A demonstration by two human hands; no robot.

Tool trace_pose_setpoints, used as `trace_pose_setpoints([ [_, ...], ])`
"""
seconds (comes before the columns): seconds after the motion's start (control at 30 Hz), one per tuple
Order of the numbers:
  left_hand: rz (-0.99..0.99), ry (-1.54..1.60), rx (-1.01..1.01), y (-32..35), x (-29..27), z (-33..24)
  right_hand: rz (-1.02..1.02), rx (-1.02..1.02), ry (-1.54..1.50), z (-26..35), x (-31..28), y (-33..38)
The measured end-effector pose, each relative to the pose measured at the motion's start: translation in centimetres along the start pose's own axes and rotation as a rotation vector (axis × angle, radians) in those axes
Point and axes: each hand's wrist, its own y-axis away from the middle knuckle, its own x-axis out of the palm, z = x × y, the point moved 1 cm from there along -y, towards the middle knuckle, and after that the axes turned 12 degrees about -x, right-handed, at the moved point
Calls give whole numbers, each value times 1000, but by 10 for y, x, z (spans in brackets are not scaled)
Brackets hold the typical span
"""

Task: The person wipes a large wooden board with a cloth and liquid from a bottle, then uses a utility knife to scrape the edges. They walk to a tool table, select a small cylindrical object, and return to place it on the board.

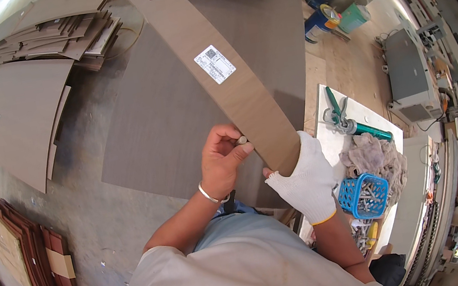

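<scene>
My gloved right hand (307, 181) grips the near end of a long brown board strip (215, 65), which runs from the middle of the frame up toward the top centre — a white label (214, 64) sits partway along it. My bare left hand (223, 159) is closed around a small pale dowel (241, 139), pinched between thumb and fingers right against the strip's left edge. Under the strip lies a large grey-brown panel (158, 125). At the lower right a blue basket (364, 196) of metal fittings stands beside a crumpled rag (375, 154) — well apart from both hands. Stacked boards (60, 35) fill the upper left.
</scene>
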Motion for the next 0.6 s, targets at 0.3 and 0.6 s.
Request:
trace_pose_setpoints([
  [0.3,-118,187,-452,-24,-80,17,329,304,-219,-82,123,-48],
  [0.6,1,515,-494,-6,-72,-4,427,345,-504,-134,202,-55],
])
